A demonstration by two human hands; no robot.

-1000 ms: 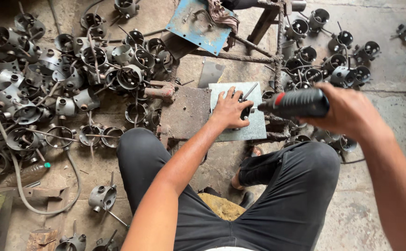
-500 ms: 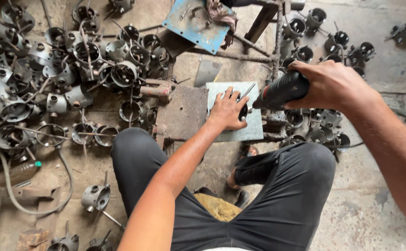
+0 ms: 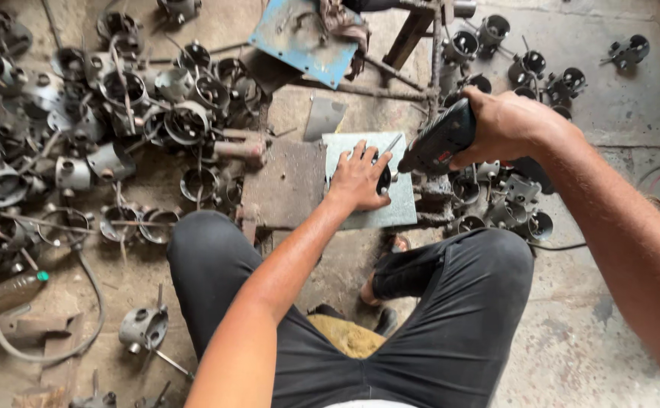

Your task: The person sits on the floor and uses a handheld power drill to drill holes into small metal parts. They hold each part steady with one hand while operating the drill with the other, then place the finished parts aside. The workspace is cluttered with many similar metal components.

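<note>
Since the earlier frame the power drill (image 3: 440,142) has swung down and tilted, so that its nose now points lower left toward the left hand (image 3: 359,177) instead of lying nearly level off to the right. The right hand (image 3: 513,122) has its grip wrapped fully around the drill's dark body, upper right of centre. The left hand lies flat with fingers spread, pressing on a small dark round part (image 3: 382,178) that sits on a pale grey metal plate (image 3: 398,202) at the centre of the frame; this grip is wide, pressing rather than clasping. The drill's tip stands just right of the left fingertips, close over the round part; whether it touches cannot be told. A thin metal rod (image 3: 391,145) lies slanted on the plate just above the hand. Left of the plate sits a rusty flat block (image 3: 283,183), touching its edge. A heap of grey metal housings (image 3: 80,128) fills the upper left floor, more of them lie at upper right (image 3: 526,64), and a blue metal sheet (image 3: 300,34) lies at top centre. The person's knees in black trousers (image 3: 458,302) frame the lower half.
</note>
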